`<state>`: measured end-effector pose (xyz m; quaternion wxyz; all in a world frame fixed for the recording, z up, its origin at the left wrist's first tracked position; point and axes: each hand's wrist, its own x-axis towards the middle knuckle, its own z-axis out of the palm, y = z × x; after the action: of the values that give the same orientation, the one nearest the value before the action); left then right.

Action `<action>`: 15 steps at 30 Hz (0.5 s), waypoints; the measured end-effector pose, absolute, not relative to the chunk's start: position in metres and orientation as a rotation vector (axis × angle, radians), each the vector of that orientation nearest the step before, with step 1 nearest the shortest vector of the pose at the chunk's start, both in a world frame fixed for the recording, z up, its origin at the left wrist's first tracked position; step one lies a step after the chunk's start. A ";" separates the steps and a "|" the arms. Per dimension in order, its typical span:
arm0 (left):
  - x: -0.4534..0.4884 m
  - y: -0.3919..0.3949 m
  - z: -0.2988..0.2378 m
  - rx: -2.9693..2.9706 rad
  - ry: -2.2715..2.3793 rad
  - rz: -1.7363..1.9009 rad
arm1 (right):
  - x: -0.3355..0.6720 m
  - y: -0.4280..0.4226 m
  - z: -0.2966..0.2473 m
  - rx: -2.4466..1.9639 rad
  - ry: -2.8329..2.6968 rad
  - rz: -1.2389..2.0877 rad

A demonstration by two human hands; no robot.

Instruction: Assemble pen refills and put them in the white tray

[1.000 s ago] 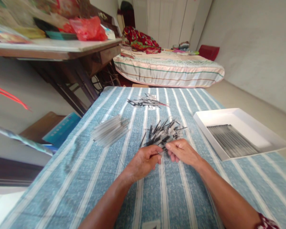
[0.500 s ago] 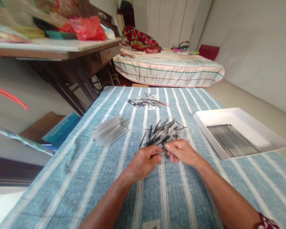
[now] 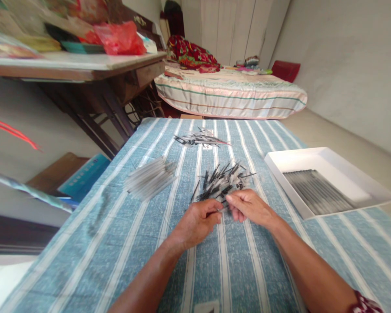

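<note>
My left hand (image 3: 202, 219) and my right hand (image 3: 246, 206) meet at the near edge of a loose pile of small black and clear pieces (image 3: 226, 179), which look like pen parts. Both are closed in a pinch, fingertips almost touching. Between them shows a thin, greyish pen piece (image 3: 223, 209), mostly covered by the fingers. To the left lies a row of pale clear tubes (image 3: 150, 178), like pen barrels. Farther back is a small heap of thin dark and clear sticks (image 3: 200, 138), one with a red tip.
On the right stands a shallow white box (image 3: 355, 178) with a row of dark, pen-like sticks (image 3: 317, 191) inside. A blue striped cloth (image 3: 124, 256) covers the table. Beyond are a bed (image 3: 231, 95) and, at left, a side table (image 3: 74, 69) with a red plastic bag (image 3: 122, 38).
Almost nothing differs. Both hands stay pinched at the same place, with only a slight shift of the fingers around the thin piece.
</note>
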<state>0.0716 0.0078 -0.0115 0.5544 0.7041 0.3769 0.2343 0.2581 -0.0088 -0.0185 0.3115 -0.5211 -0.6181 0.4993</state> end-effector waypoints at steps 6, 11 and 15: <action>0.071 0.009 -0.014 1.802 0.910 0.577 | 0.256 -0.008 -0.023 -1.315 -1.589 1.388; 0.070 0.008 -0.010 2.081 0.983 0.581 | 0.254 -0.007 -0.028 -1.318 -1.450 1.454; 0.067 0.008 -0.007 2.217 1.024 0.543 | 0.255 -0.008 -0.023 -1.301 -1.427 1.412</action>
<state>0.0673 0.0075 -0.0074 0.3143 0.8413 0.3886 0.2062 0.2547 -0.0078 -0.0234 0.3659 -0.5062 -0.5551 0.5494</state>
